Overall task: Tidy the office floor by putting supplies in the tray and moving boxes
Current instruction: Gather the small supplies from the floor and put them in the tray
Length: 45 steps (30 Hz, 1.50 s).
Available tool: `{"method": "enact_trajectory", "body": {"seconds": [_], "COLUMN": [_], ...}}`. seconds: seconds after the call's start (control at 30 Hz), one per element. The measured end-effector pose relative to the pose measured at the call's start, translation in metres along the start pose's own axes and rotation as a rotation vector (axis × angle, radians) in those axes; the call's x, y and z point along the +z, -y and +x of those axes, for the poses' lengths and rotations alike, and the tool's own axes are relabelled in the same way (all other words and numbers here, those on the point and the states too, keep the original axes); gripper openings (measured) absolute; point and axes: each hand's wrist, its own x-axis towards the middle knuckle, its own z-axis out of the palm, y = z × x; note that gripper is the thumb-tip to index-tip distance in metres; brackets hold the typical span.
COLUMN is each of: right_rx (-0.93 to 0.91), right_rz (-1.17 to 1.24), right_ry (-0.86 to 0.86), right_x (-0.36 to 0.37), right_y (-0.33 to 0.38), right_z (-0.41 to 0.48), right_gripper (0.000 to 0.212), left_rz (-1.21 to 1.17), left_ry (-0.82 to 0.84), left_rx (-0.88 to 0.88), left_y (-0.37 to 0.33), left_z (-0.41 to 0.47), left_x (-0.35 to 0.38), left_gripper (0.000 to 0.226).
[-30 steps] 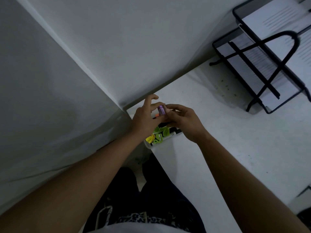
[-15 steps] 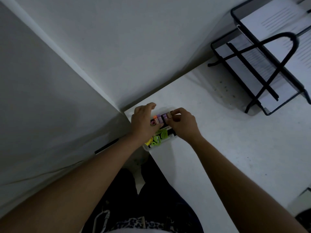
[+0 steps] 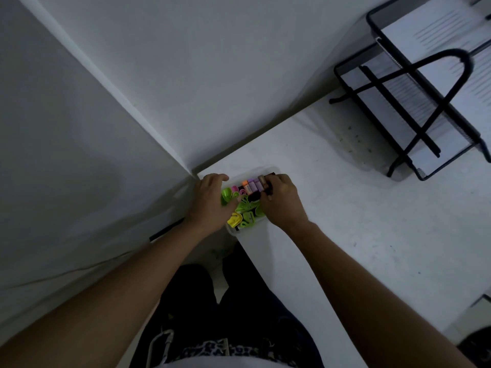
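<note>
A small clear plastic tray (image 3: 232, 231) sits on the near left corner of the white desk (image 3: 345, 235). It holds a row of orange, purple and brown highlighters (image 3: 252, 185) and several green and yellow clips (image 3: 245, 208). My left hand (image 3: 210, 203) grips the tray's left side, with the thumb over the green clips. At the right end of the highlighter row, my right hand (image 3: 281, 200) has its fingertips curled onto a dark highlighter. My hands hide part of the tray.
A black wire paper rack (image 3: 398, 120) with white sheets stands at the back right of the desk. White walls meet in a corner just behind the tray. My dark-trousered legs (image 3: 239, 301) are below the desk's edge.
Both hands came down from holding a purple highlighter above the tray. That highlighter now lies in the row, and my left hand has moved to the tray's side.
</note>
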Motion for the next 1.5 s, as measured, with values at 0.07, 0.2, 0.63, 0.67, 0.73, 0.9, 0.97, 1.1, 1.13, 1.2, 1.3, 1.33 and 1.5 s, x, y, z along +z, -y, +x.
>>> {"method": "enact_trajectory", "body": {"seconds": [0.07,0.2,0.63,0.67,0.73,0.9,0.97,1.1,1.13,1.2,1.3,1.33,1.5], "right_rx": [0.011,0.023,0.1,0.111,0.121,0.118,0.089,0.026,0.017,0.016,0.072,0.103,0.205], "right_rz": [-0.009,-0.025,0.005,0.005,-0.011,0.03,0.036,0.087,0.1,0.113,0.132,0.14,0.151], "right_ry": [-0.011,-0.026,-0.086,-0.099,-0.167,-0.391,-0.444,-0.524,-0.513,-0.477,-0.39,-0.353,-0.194], "right_x": [0.0,0.001,-0.006,-0.008,-0.007,0.011,0.027,0.085,0.099,0.129,0.173,0.19,0.255], "right_y": [0.0,0.002,0.023,0.024,0.027,0.04,0.049,0.069,0.074,0.079,0.076,0.071,0.026], "right_z": [0.0,0.003,-0.008,-0.008,-0.015,-0.06,-0.082,-0.134,-0.144,-0.163,-0.181,-0.185,-0.184], "right_gripper": [0.03,0.025,0.032,0.031,0.031,0.02,0.014,0.013,0.013,0.013,0.013,0.013,0.015], "left_rz": [-0.015,-0.038,-0.029,-0.027,-0.023,-0.011,-0.01,0.013,0.002,-0.008,0.0,0.004,0.014], "left_ry": [-0.001,0.01,0.006,0.004,0.017,0.087,0.093,0.138,0.155,0.178,0.214,0.238,0.341], "left_rx": [0.001,0.002,0.026,0.028,0.041,0.099,0.127,0.188,0.177,0.162,0.139,0.12,0.043], "left_y": [0.001,0.002,0.031,0.034,0.045,0.078,0.09,0.131,0.139,0.157,0.188,0.201,0.26], "left_z": [-0.002,-0.007,-0.048,-0.052,-0.062,-0.088,-0.099,-0.126,-0.131,-0.143,-0.155,-0.158,-0.149], "left_x": [-0.002,-0.006,-0.037,-0.038,-0.044,-0.053,-0.055,-0.051,-0.049,-0.044,-0.032,-0.025,0.019], "left_gripper": [0.05,0.051,0.048,0.048,0.047,0.047,0.045,0.043,0.043,0.041,0.039,0.039,0.039]}}
